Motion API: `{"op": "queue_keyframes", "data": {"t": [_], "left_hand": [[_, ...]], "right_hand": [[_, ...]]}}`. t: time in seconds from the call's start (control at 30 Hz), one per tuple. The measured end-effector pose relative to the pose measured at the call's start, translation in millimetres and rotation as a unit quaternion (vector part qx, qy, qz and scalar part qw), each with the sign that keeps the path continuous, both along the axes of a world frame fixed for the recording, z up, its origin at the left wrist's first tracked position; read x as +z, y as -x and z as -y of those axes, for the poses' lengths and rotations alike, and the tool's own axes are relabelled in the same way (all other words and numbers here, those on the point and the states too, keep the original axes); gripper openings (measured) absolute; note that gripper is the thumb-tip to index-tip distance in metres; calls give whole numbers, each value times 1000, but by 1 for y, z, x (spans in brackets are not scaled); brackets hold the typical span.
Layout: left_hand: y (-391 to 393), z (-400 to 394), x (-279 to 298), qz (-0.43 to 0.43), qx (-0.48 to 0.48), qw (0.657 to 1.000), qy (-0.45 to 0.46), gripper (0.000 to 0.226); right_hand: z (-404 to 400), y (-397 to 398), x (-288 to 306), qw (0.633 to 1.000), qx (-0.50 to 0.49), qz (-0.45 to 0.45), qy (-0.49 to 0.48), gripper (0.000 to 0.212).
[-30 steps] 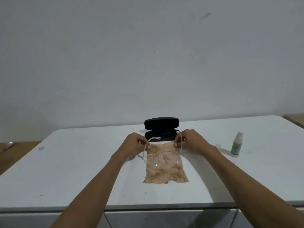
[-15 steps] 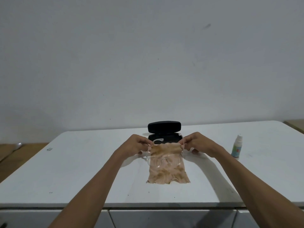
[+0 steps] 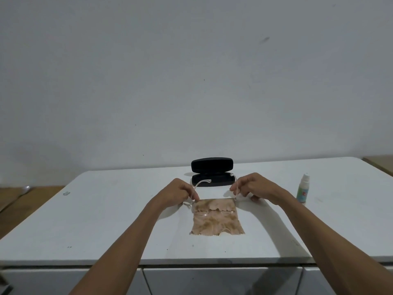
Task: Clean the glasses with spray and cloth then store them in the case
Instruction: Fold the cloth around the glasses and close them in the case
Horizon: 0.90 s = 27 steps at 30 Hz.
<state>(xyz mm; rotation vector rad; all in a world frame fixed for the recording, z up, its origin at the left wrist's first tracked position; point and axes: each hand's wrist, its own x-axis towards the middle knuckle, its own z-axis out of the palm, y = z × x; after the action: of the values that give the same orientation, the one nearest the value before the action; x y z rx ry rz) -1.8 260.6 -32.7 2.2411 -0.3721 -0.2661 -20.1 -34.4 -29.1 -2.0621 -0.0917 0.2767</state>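
Clear-framed glasses hang between my hands with their temples unfolded, the lenses resting low over a beige patterned cloth that lies flat on the white table. My left hand pinches the left temple. My right hand pinches the right temple. The temple tips point toward a black glasses case, which stands open just behind my hands. A small spray bottle stands upright to the right of my right hand.
A plain wall rises right behind the table. The table's front edge runs below the cloth, with cabinet fronts under it. A small pale scrap lies at the far left. Wooden surfaces show at both sides.
Both hands have lifted the temples higher and spread slightly apart. The glasses have tipped so the lenses sit lower on the cloth. The camera view has tilted a little.
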Motion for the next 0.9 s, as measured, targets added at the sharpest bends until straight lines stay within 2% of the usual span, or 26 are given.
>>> {"op": "queue_keyframes", "data": {"t": [0.1,0.23,0.37,0.5,0.67,0.9], "left_hand": [[9,-6,-5,9,34,999,30,40],[32,-19,-10,9,68,996,62,29],[61,-21,-12,25,44,998,30,21],[87,-10,-12,29,-11,999,-22,21],[101,-2,-10,61,-9,994,-85,19],[108,0,-19,183,4,973,-143,8]], "right_hand": [[4,9,-4,999,-36,24,-5,17],[8,27,-14,997,-72,34,12,17],[1,56,-14,988,-114,71,74,14],[-11,83,-15,981,-49,112,149,18],[-28,101,-10,973,52,118,194,21],[-32,103,-15,948,42,186,255,8]]}}
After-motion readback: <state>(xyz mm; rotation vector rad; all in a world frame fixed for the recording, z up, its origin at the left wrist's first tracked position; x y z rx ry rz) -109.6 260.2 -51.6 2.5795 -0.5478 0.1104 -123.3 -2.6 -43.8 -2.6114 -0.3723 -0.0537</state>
